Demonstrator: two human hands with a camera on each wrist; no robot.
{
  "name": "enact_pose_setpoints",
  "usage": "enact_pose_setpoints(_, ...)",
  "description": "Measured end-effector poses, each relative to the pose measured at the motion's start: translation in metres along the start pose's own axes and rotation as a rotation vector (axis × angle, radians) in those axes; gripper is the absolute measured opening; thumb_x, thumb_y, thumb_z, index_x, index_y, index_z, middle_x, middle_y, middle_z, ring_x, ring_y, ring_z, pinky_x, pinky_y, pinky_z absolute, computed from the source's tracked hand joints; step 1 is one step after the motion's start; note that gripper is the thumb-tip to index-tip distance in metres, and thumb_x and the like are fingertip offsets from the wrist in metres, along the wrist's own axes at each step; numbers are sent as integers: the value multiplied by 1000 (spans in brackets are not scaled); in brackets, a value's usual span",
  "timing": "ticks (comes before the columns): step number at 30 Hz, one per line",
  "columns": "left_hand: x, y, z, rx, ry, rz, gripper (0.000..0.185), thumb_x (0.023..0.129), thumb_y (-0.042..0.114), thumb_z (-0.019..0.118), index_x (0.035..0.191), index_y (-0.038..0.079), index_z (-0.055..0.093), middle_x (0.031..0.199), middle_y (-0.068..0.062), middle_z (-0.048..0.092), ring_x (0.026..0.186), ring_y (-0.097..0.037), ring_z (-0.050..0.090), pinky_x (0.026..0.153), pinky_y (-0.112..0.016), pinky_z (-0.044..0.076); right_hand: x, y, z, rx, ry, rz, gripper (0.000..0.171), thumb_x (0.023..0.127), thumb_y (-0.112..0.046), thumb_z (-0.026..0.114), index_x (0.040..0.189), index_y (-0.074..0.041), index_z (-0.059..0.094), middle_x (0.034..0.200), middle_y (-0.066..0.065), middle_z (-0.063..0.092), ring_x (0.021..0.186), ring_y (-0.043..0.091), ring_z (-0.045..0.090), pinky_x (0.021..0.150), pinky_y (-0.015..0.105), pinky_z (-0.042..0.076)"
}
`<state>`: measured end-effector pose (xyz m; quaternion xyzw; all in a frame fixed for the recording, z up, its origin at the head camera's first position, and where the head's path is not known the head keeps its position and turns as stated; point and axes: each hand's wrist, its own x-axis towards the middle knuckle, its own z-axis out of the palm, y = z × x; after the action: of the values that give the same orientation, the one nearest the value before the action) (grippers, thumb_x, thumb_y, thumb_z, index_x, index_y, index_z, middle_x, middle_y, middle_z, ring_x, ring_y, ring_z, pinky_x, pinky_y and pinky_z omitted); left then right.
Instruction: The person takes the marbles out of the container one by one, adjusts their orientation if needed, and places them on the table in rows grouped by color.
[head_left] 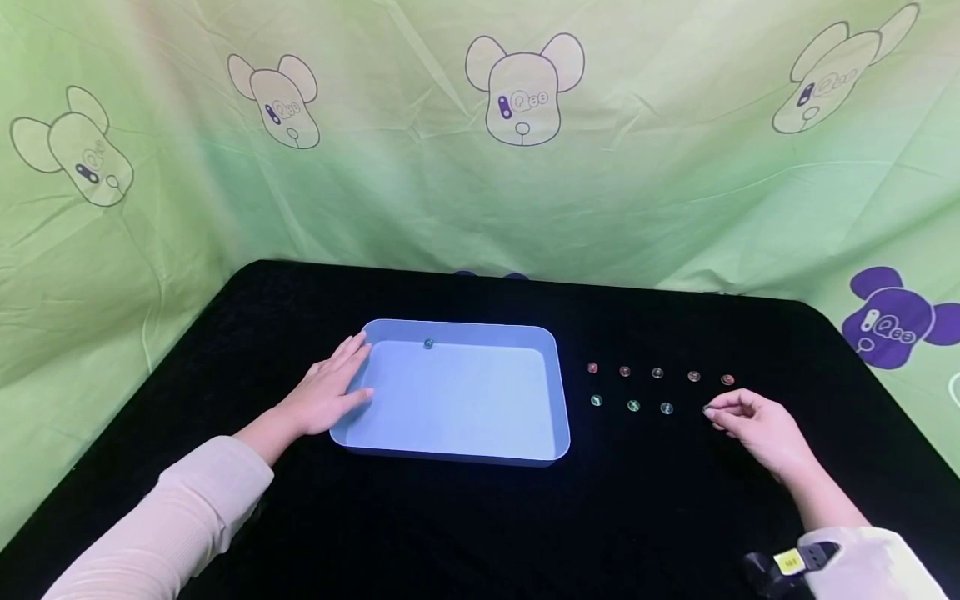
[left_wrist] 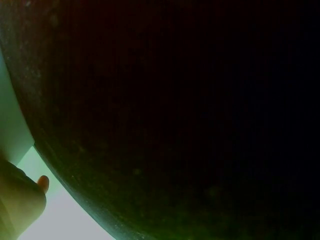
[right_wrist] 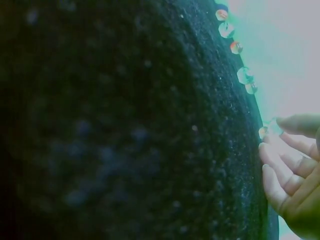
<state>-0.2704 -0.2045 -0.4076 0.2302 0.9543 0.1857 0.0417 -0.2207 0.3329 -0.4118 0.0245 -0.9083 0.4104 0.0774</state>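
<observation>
A light blue tray (head_left: 561,392) lies on the black cloth with one small marble (head_left: 428,343) inside, near its far wall. My left hand (head_left: 358,368) rests flat on the tray's left rim, fingers straight. Right of the tray, several marbles (head_left: 657,372) lie in two rows. My right hand (head_left: 716,410) is at the right end of the near row, fingers curled, pinching a marble (head_left: 707,408). The right wrist view shows that marble (right_wrist: 263,131) at my fingertips (right_wrist: 295,123) and more marbles (right_wrist: 243,75) in a line beyond. In the left wrist view only part of my left hand (left_wrist: 20,205) shows.
The black cloth (head_left: 465,517) covers the table up to a green printed backdrop (head_left: 480,183) on three sides. Bare cloth lies in front of the tray and between my arms. A dark band (head_left: 780,567) sits on my right wrist.
</observation>
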Motion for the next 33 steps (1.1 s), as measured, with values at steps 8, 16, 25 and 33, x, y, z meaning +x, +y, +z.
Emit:
enact_pose_setpoints(8,1,-2,1,8,7,8,63,89,34,43,137,2,17,144,-8,1,129,-28,2,94,-51,15,4,-2,0,-72,-10,3,11,80,-7,58,80,4,57,63,-9,58,56,-2,50,50,18,41)
enact_pose_setpoints(16,1,-1,1,9,3,1,64,89,34,43,137,3,17,144,-8,1,129,-28,1,95,-51,15,6,-5,1,-166,-19,4,16,80,-9,58,85,6,57,63,-3,59,54,0,48,48,20,39)
enact_pose_setpoints(25,1,-2,1,9,2,1,64,88,35,43,137,3,17,144,-8,1,129,-27,1,95,-50,15,8,-3,2,-240,-21,-6,13,78,-10,59,82,3,58,66,-1,60,55,-3,46,51,20,36)
enact_pose_setpoints(33,2,-2,2,15,4,5,64,88,35,44,137,2,17,144,-9,1,129,-28,1,94,-50,15,7,-1,1,-227,-33,14,15,78,-8,60,84,4,57,70,3,61,56,-5,46,51,20,36)
